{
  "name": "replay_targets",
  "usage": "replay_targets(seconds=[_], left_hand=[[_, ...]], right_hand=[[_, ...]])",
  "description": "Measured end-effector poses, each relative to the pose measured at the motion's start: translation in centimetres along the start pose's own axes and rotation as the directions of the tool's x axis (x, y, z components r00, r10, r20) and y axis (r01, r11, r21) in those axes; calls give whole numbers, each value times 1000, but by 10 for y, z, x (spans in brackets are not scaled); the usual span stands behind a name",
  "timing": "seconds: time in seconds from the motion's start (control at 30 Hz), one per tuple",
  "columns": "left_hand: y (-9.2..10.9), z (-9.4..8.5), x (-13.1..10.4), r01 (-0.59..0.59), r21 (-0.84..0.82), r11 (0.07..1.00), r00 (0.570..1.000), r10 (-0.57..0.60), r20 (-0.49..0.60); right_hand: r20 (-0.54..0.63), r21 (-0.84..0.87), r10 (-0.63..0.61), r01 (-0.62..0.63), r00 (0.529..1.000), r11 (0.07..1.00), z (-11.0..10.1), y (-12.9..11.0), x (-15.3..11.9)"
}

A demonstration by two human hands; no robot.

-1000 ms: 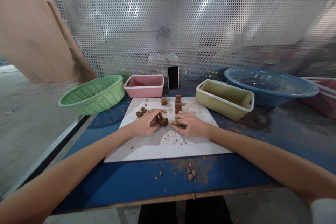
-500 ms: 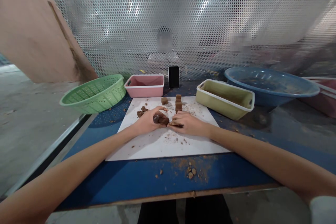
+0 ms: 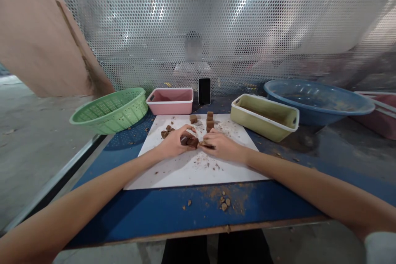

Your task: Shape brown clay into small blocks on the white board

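Over the white board (image 3: 176,175), my left hand (image 3: 171,143) curls its fingers and thumb around a dark brown clay-like block (image 3: 192,142). Close by on the right, my right hand (image 3: 227,146) pinches a thin brownish piece (image 3: 208,145); its kind is hard to make out. The tip of that piece is at or very near the block's right end. Behind my left hand lies a small heap of brown chunks (image 3: 165,133). A row of brown cubes (image 3: 210,123) stands beyond my right fingers, with one separate cube (image 3: 193,119) to its left.
Crumbs litter the board and the blue table (image 3: 139,214). Around the back stand a green basket (image 3: 123,113), a pink bin (image 3: 173,108), a phone (image 3: 204,91), a yellow-green bin (image 3: 262,121) and a blue basin (image 3: 318,111). A perforated metal panel (image 3: 216,20) rises behind them.
My right fingers have shifted very slightly at the block's end, while my left hand keeps its hold. A pale figure at the panel's right side no longer shows.
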State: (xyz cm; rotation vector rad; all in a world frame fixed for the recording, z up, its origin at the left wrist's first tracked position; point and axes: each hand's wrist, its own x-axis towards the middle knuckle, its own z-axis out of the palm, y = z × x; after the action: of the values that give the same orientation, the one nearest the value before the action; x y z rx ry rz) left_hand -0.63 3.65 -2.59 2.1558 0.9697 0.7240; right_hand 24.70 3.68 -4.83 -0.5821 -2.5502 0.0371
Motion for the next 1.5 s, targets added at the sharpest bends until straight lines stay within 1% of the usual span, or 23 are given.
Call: replay_targets(seconds=[0.07, 0.2, 0.3, 0.37, 0.47, 0.53, 0.67, 0.73, 0.8, 0.87, 0.97, 1.03, 1.13, 1.2, 1.3, 1.37, 1.43, 1.5], left_hand=[[0, 0, 0, 3, 12, 1000, 1000, -3, -8], [1, 0, 0, 12, 36, 999, 1000, -12, -15], [2, 0, -1, 19, 29, 999, 1000, -19, -15], [4, 0, -1, 26, 30, 999, 1000, -25, -19], [6, 1, -1, 24, 17, 1000, 1000, -23, -20], [7, 2, -1, 27, 3, 1000, 999, -27, -25], [6, 4, -2, 44, 41, 998, 998, -41, -56], [5, 2, -3, 15, 114, 993, 998, -8, -58], [2, -4, -5, -42, 198, 979, 996, 58, -73], [-2, -12, -7, -87, 256, 963, 984, 123, -128], [-13, -25, -7, -73, 341, 937, 953, 167, -254], [-20, -31, -6, -69, 429, 901, 940, 203, -274], [-23, -31, -5, -122, 512, 850, 945, 258, -203], [-17, -27, -6, -164, 523, 836, 947, 282, -152], [-1, -19, -8, -236, 480, 845, 949, 307, -74], [8, -14, -9, -291, 449, 845, 946, 323, 7], [11, -10, -9, -314, 425, 849, 946, 317, 65], [10, -8, -8, -302, 410, 861, 952, 290, 92]], right_hand=[[-11, -7, 11, -12, 1000, 1000, -1, -1, 0], [11, 26, -17, 17, 1000, 1000, -1, -2, 0], [-16, -21, 29, -29, 999, 999, -1, -2, 0], [-27, -15, 33, -33, 999, 999, -1, -2, 1], [-2, 1, 19, -19, 1000, 1000, 0, -1, 1], [9, -17, 32, -31, 999, 999, 0, -1, 1], [-46, -27, 61, -62, 997, 998, 1, 0, -1], [-79, -19, 52, -54, 995, 998, 1, -1, -2], [-101, -8, 32, -33, 994, 999, 0, -2, -2], [-118, 11, 22, -21, 993, 1000, -1, -3, -2], [-142, 29, 41, -37, 989, 999, -2, -5, -1], [-153, 24, 57, -54, 987, 998, -3, -6, -1], [-144, 4, 65, -65, 987, 998, -3, -6, -1], [-140, -1, 66, -67, 988, 998, -3, -5, -2], [-145, 21, 82, -80, 986, 997, -2, -3, -2], [-125, 27, 82, -80, 989, 996, -1, -2, -3], [-96, 16, 72, -71, 993, 997, -1, -1, -3], [-76, 2, 62, -62, 995, 998, -1, 1, -3]])
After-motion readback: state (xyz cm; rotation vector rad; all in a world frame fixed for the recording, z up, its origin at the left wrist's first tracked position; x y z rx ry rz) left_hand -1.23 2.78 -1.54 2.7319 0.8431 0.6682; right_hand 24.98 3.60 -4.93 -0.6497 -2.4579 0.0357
